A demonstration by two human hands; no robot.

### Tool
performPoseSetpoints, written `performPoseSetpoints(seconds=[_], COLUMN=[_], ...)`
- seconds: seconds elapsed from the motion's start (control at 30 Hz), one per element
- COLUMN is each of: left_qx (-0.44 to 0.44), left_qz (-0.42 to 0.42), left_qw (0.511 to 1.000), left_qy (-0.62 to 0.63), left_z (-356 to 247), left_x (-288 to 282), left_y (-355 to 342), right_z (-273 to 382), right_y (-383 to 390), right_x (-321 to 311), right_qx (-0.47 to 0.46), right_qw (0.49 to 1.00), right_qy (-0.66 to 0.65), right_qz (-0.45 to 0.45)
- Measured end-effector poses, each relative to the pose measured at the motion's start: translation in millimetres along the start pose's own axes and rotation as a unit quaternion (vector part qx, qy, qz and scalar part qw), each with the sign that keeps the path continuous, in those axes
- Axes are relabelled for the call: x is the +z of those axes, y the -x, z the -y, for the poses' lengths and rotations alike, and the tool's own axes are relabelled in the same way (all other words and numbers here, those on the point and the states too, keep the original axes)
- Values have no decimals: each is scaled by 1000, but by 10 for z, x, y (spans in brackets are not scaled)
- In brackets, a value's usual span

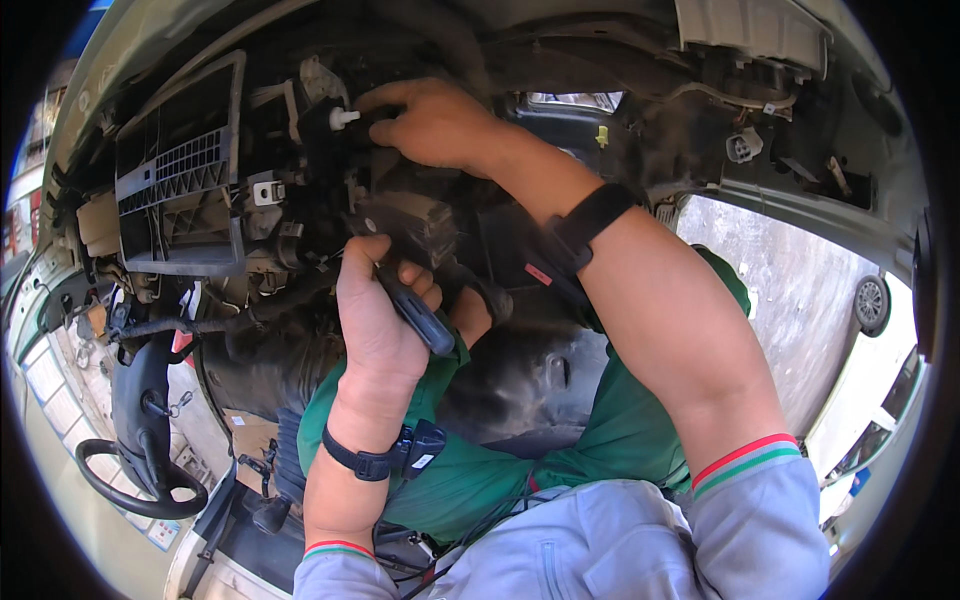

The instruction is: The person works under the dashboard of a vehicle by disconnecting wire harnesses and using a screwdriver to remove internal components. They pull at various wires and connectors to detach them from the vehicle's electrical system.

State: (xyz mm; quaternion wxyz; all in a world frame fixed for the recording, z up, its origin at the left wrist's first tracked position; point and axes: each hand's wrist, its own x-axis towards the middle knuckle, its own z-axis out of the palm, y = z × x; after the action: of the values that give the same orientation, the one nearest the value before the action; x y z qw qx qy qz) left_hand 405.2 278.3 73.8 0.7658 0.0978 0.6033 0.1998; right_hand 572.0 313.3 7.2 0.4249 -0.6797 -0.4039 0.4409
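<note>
while the head view looks up into the stripped underside of a car dashboard, the left hand [375,310] is closed around the dark blue-black handle of a screwdriver [415,312], the handle running slantwise across the palm with its butt end sticking out toward the lower right; the shaft goes up behind the fingers toward a black housing [415,225] and its tip is hidden there. the right hand [435,125] is higher up, fingers partly curled and loosely pinched, the index finger stretched left until its tip is just beside a small white plastic clip [343,117] on the black bracket work; whether it actually grips anything i cannot tell. each wrist wears 1 black band, and grey sleeves with red, white and green striped cuffs come in from the lower edge. to the left of the hands sits a grey vent grille [180,165] with slotted openings, and below it a bundle of black wiring [215,320]. further down at the lower left the steering wheel [140,480] hangs well apart from both hands. a person in a green shirt [600,430] is between the forearms. at the far right, outside the open door, part of a white car [870,390] shows on pale ground.
</note>
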Motion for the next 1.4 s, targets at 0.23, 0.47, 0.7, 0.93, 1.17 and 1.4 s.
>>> performPoseSetpoints(seconds=[0.23, 0.47, 0.7, 0.93, 1.17, 1.4], left_qx=[28, 38, 30, 32, 24, 24], left_qz=[31, 48, 73, 50, 93, 101], left_qw=[999, 998, 997, 997, 993, 992], left_qy=[-16, -28, -14, -41, -73, -69], left_z=[10, -23, -30, 97, 131, 86], left_x=[29, 15, 99, 277, 327, 300], left_y=[-38, -82, -74, 30, 32, 15], right_z=[-45, -88, 126, -50, -5, 109], right_y=[31, -22, 465, 622, 572, 541], right_x=[28, -62, -423, -552, -672, -675], right_qx=[36, 34, 66, 48, 33, -12], right_qw=[999, 999, 996, 998, 993, 983], right_qy=[-19, 13, -35, -23, -83, -154], right_qz=[7, 4, 39, -34, -75, -95])
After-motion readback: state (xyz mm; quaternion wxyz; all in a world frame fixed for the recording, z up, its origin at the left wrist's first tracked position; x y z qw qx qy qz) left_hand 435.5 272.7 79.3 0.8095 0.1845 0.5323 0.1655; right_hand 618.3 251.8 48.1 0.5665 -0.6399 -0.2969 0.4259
